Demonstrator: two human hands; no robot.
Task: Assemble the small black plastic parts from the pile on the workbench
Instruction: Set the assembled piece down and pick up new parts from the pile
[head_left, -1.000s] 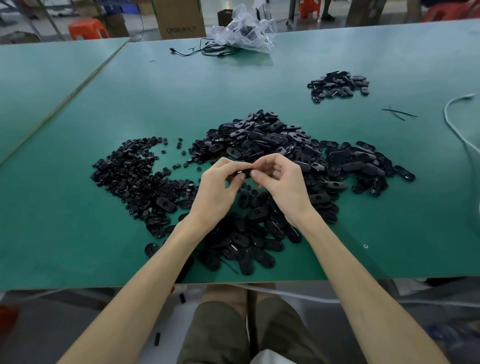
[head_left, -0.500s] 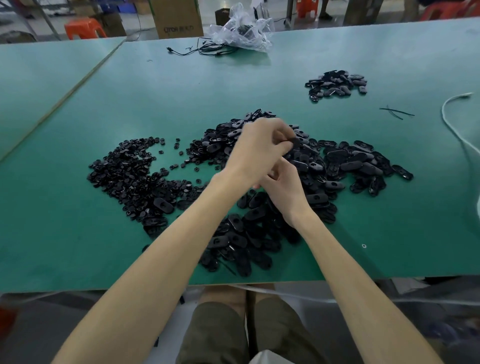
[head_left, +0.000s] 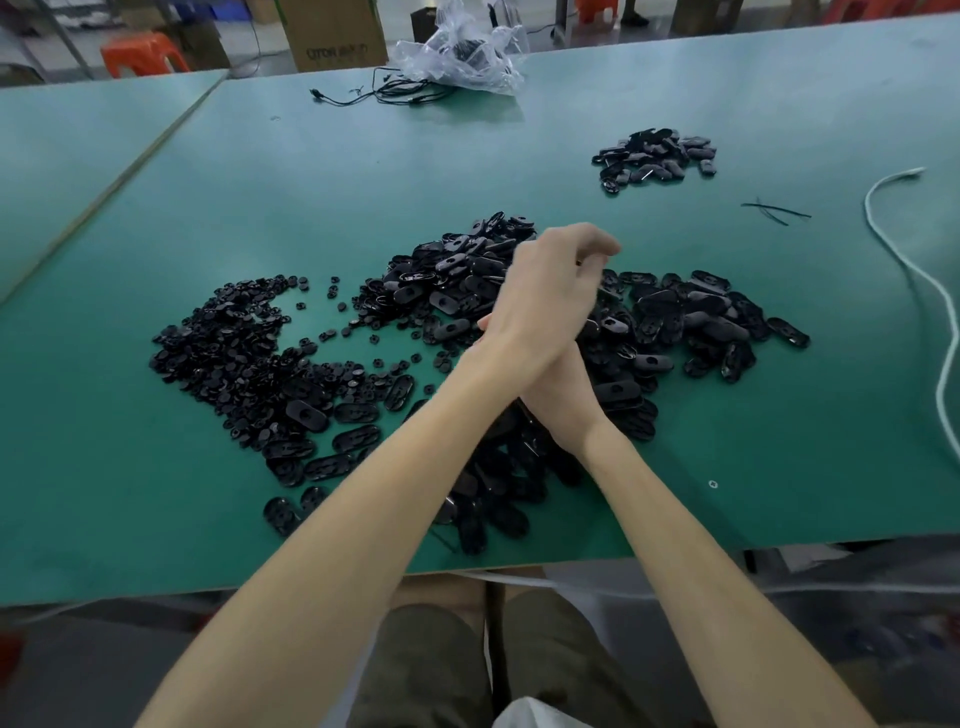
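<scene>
Above the parts pile (head_left: 447, 291), the left hand (head_left: 545, 296) crosses the right hand (head_left: 563, 400); whether either's fingers (head_left: 597, 243) grip anything is unclear. Green tabletop (head_left: 363, 171) stretches beyond.

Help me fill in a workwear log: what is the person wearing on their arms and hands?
Both forearms are bare to the frame edge: no sleeve, watch or bracelet. The left hand has no glove and no visible ring, though it is blurred. The right hand is ungloved too; its fingers are hidden, so rings cannot be ruled out.
</scene>
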